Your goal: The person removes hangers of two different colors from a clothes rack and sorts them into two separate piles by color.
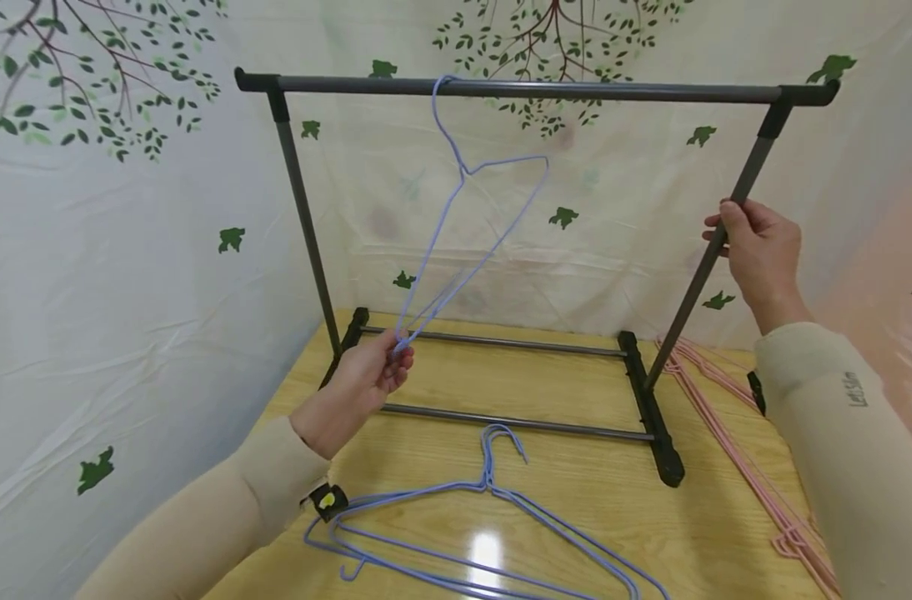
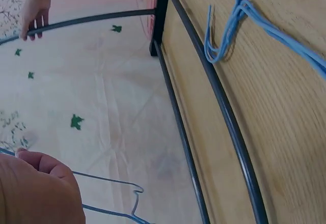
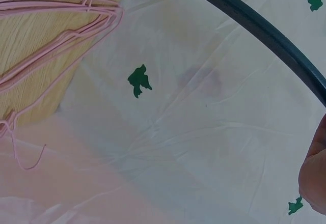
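Note:
A thin blue clothes hanger (image 1: 462, 171) hangs by its hook over the top bar of a dark metal clothes rack (image 1: 531, 89). My left hand (image 1: 358, 379) pinches the lower left corner of that hanger, which is turned at an angle to the bar. In the left wrist view part of the hanger (image 2: 109, 179) reaches out past my left hand (image 2: 41, 188). My right hand (image 1: 764, 250) grips the rack's right upright, thumb in front and fingers behind. Only a part of the right hand (image 3: 315, 170) shows in the right wrist view, beside the dark upright (image 3: 270, 35).
A stack of blue hangers (image 1: 426, 487) lies on the wooden table (image 1: 576, 517) in front of the rack. Pink hangers (image 1: 734, 450) lie right of the rack's foot, some reaching the table edge. A leaf-patterned cloth (image 1: 636, 208) stands close behind the rack.

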Tool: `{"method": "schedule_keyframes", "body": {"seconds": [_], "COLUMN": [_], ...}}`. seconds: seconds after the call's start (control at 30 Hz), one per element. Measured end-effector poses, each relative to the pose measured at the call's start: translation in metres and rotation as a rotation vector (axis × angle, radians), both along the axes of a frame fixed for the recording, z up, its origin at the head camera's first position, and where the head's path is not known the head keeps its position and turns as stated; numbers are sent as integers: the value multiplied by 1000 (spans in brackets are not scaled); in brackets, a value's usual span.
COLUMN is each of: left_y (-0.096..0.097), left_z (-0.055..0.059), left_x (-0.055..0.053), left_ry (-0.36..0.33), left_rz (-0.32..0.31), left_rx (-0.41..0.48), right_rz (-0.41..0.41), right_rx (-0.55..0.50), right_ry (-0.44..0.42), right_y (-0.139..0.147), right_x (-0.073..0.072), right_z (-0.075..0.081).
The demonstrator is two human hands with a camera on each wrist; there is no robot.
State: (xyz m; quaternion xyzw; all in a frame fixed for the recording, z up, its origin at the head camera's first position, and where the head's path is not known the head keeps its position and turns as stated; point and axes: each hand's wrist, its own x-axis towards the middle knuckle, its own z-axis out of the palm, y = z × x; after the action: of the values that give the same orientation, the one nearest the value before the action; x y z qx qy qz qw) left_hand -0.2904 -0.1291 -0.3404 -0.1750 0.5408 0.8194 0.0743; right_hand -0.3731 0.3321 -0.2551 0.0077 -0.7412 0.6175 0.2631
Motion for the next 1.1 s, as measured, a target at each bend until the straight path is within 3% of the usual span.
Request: {"method": "schedule_keyframes", "body": {"seconds": [0.1,0.37,0.53,0.7,0.83,0.97,1.1], "left_y": [-1,-2,4,10,12,22,38], "left_z": [-2,-20,-24,-20,-15,-4,10], "left_x": [-5,-34,-41,-39,-34,-23,-9], "left_ry": [-16,-16,-13,4,27,82,149], "left_rz": [42,205,275,297,299,310,338], "left_rx": [16,62,64,88,181,303,320], "right_rz": [-1,-6,32,26,19,18,29], "right_rx": [15,19,-33,-30,-18,-26,-51], "right_ry": [-7,-3,-6,-5,-2,2,8], "right_y": [0,2,2,1,-1,-1,0], "right_x": [0,-1,-1,-2,-2,-2,-1], "right_z": [2,0,2,2,3,2,1]}}
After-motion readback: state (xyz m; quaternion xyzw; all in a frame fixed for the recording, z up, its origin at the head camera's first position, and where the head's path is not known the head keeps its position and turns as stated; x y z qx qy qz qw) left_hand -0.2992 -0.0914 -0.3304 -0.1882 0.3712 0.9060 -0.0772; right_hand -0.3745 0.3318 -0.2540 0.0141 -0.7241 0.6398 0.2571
